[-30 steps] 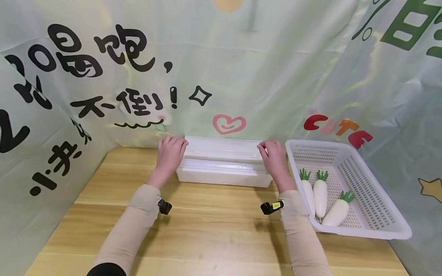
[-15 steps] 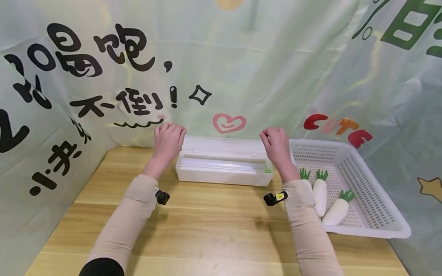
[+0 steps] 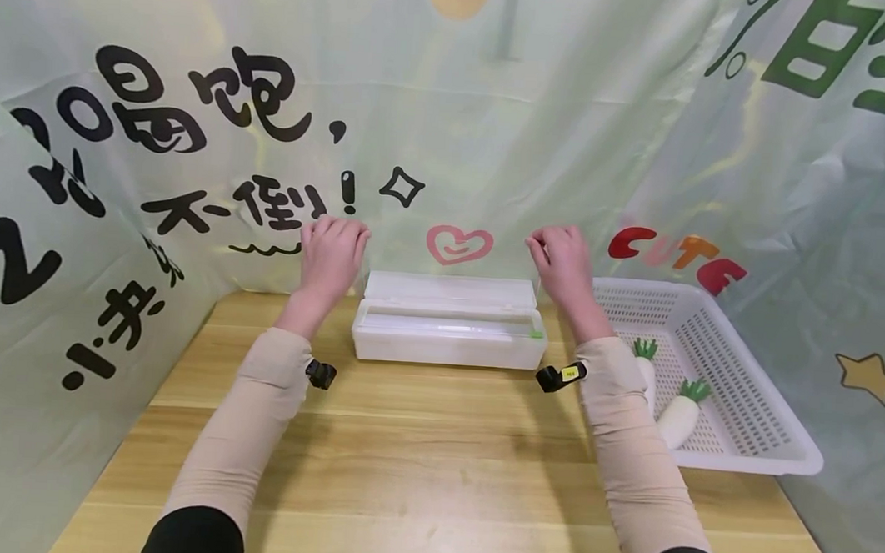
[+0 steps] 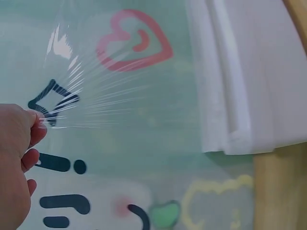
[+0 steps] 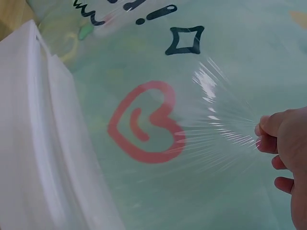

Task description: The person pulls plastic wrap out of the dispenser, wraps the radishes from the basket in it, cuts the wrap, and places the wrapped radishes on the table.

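A long white cling film dispenser [image 3: 449,349] sits at the back of the table with its lid [image 3: 449,290] tipped back. Clear cling film [image 4: 100,93] stretches up from it, creased into fans at both held corners. My left hand [image 3: 331,254] pinches one corner between thumb and forefinger, above and left of the box. At the other corner, my right hand [image 3: 566,266] pinches the film the same way, level with the left. In the right wrist view the film [image 5: 208,112] shows taut in front of the backdrop. A small green piece [image 3: 536,334] is at the dispenser's right end.
On the right stands a white perforated basket [image 3: 748,465]. White radishes [image 3: 679,421] with green tops lie in it, partly hidden by my right sleeve. A printed cloth backdrop [image 3: 495,129] rises close behind the dispenser. The wooden table [image 3: 418,459] spreads in front.
Both hands have risen from beside the dispenser's lid to well above it and moved slightly apart, drawing the film up. The dispenser has stayed in place.
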`<state>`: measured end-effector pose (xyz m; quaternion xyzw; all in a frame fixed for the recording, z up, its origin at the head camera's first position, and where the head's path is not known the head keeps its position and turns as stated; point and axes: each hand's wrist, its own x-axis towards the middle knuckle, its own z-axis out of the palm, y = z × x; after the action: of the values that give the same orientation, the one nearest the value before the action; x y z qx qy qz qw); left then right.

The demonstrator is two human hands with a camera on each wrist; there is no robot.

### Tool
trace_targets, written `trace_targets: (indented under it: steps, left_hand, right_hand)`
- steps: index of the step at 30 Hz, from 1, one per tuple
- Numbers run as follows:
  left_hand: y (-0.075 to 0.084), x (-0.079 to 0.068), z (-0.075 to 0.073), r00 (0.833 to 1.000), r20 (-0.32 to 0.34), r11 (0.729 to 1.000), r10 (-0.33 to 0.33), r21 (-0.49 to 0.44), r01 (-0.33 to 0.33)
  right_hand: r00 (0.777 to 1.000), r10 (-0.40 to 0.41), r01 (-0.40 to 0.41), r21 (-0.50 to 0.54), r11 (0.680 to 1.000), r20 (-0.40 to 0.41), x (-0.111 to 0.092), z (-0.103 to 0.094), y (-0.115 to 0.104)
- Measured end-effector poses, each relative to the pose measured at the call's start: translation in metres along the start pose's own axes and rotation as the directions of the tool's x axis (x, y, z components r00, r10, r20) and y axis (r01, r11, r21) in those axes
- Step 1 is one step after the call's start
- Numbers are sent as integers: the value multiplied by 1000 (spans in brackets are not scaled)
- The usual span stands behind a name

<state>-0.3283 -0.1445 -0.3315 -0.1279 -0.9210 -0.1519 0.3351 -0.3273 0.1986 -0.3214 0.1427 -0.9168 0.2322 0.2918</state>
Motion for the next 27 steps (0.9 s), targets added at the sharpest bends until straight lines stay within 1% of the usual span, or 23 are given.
trace_targets:
  steps: [9,15,18,24,27]
  left_hand:
    - [5,11,-15,998,-59,1000,-2,-6,1]
    - [9,16,-21,998,-64,1000,-24,-18,23]
    - [11,17,-24,997,-74,999,-34,-36,32]
    - [15,20,-34,992,-129,998,-11,-56,4]
    - [17,22,-40,990,-144,998,-6,-65,-3]
  right_hand:
    - [1000,1,0,15,1000,-20,10,-16,-11]
    - [999,20,-19,31,999,-39,12,-20,-17]
    - [998,23,-19,51,999,-64,13,-22,-19]
    - [991,2,10,92,996,-137,13,-29,-25]
    - [986,-12,30,106,994,-166,13,-33,-28]
